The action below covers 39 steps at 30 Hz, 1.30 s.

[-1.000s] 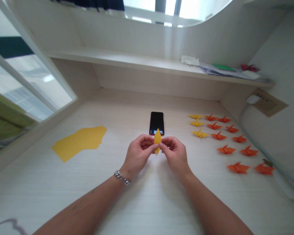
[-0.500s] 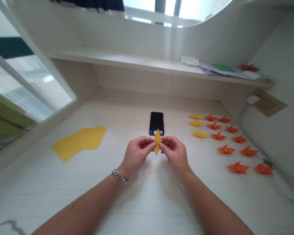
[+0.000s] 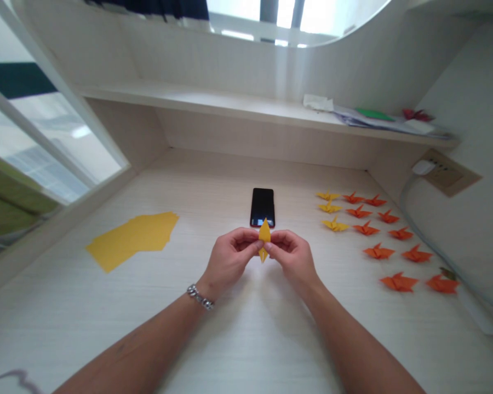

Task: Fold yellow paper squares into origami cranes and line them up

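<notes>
Between my hands is a small piece of folded yellow origami paper [image 3: 264, 231], a narrow diamond with its lower point split in two. My left hand [image 3: 232, 253] pinches its left edge between thumb and fingers. On the right edge, my right hand [image 3: 292, 254] grips it the same way, thumb on the near face. Parts of both hands' fingers are hidden behind the paper. Just beyond the upper tip lies a black phone [image 3: 263, 206] on the white desk [image 3: 246, 339].
Yellow paper sheets [image 3: 133, 238] lie fanned out on the left. At the right stand yellow paper cranes [image 3: 335, 225] and several orange paper cranes [image 3: 399, 282]. A grey cable [image 3: 419, 224] runs from a wall socket [image 3: 449, 172]. Papers [image 3: 378, 121] rest on the shelf [image 3: 230, 104] above.
Both hands keep their pinch on the folded yellow paper. The paper has shifted very slightly toward me; everything else stays put.
</notes>
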Each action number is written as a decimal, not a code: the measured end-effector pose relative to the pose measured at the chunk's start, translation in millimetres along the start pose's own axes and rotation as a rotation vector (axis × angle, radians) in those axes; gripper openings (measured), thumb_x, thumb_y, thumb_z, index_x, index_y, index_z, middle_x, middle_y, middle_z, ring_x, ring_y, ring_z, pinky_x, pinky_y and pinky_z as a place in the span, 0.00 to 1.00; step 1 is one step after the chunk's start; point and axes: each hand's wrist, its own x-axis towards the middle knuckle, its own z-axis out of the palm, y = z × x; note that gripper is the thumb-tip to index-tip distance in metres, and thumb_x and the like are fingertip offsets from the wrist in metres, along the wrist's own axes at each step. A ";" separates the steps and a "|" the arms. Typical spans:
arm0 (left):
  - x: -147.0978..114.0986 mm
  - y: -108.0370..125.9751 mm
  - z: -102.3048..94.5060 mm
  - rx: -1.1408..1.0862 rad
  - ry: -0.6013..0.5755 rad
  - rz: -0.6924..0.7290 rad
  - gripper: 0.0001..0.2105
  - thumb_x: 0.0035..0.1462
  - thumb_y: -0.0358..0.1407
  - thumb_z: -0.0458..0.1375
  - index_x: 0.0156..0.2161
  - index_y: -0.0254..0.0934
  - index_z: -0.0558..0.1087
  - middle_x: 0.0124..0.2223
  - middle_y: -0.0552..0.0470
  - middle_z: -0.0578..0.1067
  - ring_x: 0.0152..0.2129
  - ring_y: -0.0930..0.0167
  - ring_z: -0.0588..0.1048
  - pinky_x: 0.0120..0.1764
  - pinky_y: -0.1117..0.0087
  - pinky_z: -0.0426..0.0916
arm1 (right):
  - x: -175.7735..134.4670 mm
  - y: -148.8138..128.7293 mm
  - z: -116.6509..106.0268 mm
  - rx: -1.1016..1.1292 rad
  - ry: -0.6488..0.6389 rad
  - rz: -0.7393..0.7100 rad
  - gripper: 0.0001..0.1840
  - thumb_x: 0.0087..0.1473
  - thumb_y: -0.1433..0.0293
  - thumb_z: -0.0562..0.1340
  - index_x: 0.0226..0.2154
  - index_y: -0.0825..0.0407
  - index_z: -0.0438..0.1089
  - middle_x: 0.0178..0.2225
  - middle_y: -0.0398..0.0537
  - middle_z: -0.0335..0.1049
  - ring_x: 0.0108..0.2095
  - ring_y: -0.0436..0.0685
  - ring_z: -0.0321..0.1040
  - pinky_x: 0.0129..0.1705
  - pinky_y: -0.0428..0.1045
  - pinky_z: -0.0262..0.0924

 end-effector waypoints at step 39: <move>2.3 1.5 -6.9 -0.053 -0.099 -0.097 0.09 0.45 0.32 0.67 0.32 0.31 0.73 0.31 0.50 0.77 0.28 0.70 0.77 0.34 0.67 0.75 | 0.1 -4.2 -6.2 0.045 -0.089 0.065 0.11 0.41 0.67 0.70 0.27 0.53 0.70 0.25 0.43 0.71 0.26 0.51 0.68 0.30 0.47 0.65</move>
